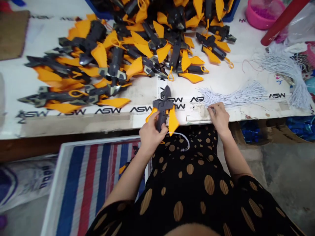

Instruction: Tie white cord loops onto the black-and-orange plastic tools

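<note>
My left hand (153, 134) is closed around the lower body of a black winged toy (162, 106) with orange wings and a pointed nose facing away from me. A white cord (183, 136) curves out below the toy over my lap. At the table's front edge, my right hand (219, 116) has its thumb and fingers pinched together beside the left end of a bundle of white strings (233, 95). What is between those fingers, if anything, is too small to make out.
A heap of similar black and orange toys (133, 49) covers the back left, reaching a blue crate (232, 14). At right are a pink bowl (262, 23), a red pole (283, 23) and another string bundle (295, 78). A striped-lined box (83, 177) stands below left.
</note>
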{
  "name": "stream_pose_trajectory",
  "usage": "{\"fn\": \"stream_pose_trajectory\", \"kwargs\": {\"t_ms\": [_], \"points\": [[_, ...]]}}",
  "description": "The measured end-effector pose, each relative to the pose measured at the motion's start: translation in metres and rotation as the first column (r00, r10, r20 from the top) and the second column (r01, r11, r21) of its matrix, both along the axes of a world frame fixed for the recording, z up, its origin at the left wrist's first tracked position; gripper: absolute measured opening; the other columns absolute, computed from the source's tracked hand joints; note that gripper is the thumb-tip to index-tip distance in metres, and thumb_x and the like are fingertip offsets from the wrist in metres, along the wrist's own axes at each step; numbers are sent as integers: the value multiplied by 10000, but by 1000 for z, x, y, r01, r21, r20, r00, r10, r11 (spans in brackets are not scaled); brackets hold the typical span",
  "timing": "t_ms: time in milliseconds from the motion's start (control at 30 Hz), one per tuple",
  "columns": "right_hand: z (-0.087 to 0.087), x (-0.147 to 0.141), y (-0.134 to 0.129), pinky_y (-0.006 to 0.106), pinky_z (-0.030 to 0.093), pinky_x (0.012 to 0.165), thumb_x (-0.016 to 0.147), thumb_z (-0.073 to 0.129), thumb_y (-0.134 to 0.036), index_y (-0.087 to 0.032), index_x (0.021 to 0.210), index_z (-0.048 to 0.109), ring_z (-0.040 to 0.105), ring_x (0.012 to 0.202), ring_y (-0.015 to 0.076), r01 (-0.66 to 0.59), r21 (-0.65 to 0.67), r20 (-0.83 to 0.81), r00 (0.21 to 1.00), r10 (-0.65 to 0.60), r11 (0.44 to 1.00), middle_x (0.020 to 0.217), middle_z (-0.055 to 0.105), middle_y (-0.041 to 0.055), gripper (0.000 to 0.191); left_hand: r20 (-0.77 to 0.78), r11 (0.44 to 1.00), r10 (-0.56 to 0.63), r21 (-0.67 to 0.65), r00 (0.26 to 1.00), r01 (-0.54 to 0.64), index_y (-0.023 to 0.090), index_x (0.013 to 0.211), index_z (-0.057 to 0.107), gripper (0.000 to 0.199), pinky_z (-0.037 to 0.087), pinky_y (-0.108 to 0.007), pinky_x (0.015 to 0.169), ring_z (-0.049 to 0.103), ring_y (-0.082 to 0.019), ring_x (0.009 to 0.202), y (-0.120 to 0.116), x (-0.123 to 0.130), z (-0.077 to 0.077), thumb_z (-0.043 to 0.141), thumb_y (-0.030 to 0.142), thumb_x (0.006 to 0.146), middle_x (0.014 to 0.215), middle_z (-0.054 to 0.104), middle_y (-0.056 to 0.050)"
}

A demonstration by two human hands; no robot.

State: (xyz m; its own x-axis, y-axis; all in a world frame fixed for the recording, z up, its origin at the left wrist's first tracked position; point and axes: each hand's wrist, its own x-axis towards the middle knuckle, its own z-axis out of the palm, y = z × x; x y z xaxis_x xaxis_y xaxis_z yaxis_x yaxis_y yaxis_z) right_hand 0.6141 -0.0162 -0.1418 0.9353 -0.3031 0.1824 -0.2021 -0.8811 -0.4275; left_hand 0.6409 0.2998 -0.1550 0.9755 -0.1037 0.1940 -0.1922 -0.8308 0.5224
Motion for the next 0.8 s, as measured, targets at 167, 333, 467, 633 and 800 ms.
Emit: {"fn": "stream_pose_trajectory", "kwargs": {"t_ms": [167, 333, 467, 633, 800], "points": [[-4, 2, 5, 311, 489, 740, 984, 544, -502, -244, 1141, 696, 652, 958, 222, -8, 19, 70, 998, 6, 1000, 1165, 635, 74, 337, 52, 937, 346, -80, 937, -341, 109, 1411, 410, 648, 558, -363, 863, 694, -259, 979, 99, -69, -50, 553, 377, 838, 1139, 664, -162], [-3, 21, 18, 305, 453, 683, 995, 520, -447, -240, 1068, 718, 644, 904, 220, -36, 6, 39, 999, 36, 999, 1116, 668, 75, 295, -150, 729, 684, 91, 714, -679, 139, 1443, 375, 594, 554, -464, 872, 692, -318, 993, 167, -123, -84, 478, 362, 903, 1101, 668, -166], [-1, 29, 20, 308, 445, 684, 995, 503, -406, -240, 1037, 712, 643, 890, 223, -35, 5, 24, 999, 35, 999, 1106, 679, 70, 270, -284, 695, 718, 265, 635, -668, 82, 1417, 465, 609, 494, -641, 920, 635, -459, 1131, 184, -120, -90, 531, 429, 920, 1224, 625, -292], [-3, 30, 17, 312, 446, 689, 993, 490, -420, -243, 1055, 704, 645, 909, 229, -69, 12, 23, 997, 68, 998, 1104, 670, 70, 286, 119, 859, 481, 135, 868, -495, 6, 1368, 518, 559, 425, -546, 1093, 504, -386, 1333, 174, -39, -54, 545, 360, 935, 1369, 516, -302], [-5, 29, 19, 318, 434, 707, 1013, 441, -386, -216, 1045, 654, 643, 921, 234, -51, 7, 21, 999, 51, 999, 1128, 679, 83, 274, 278, 927, 270, 184, 922, -327, 46, 1406, 524, 532, 323, -513, 1179, 410, -328, 1396, 167, 75, 1, 570, 126, 882, 1493, 413, -219]]}}
